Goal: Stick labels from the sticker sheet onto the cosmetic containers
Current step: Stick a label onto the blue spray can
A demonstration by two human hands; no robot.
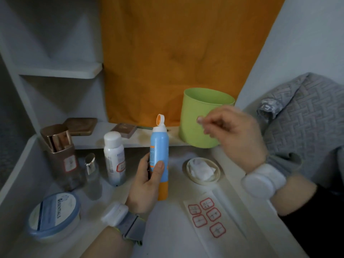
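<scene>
My left hand point(147, 185) grips a blue and orange spray bottle point(159, 157) upright at the middle of the counter, its orange cap flipped open. My right hand point(232, 135) hovers to the right and above it, in front of the green cup, thumb and forefinger drawn together. It is blurred, and I cannot see whether a label sits between the fingertips. The sticker sheet point(214, 218) lies flat at the lower right with several red-bordered labels on it. A brown bottle point(65, 161) and a white bottle point(114, 159) on the left each carry a red-bordered label.
A round blue-lidded tub point(54, 215) sits front left, with a small clear bottle point(92, 175) behind it. A green cup point(202, 118) stands on the back ledge and a small dish with tissue point(203, 170) is below it. Grey cloth point(301, 127) lies right.
</scene>
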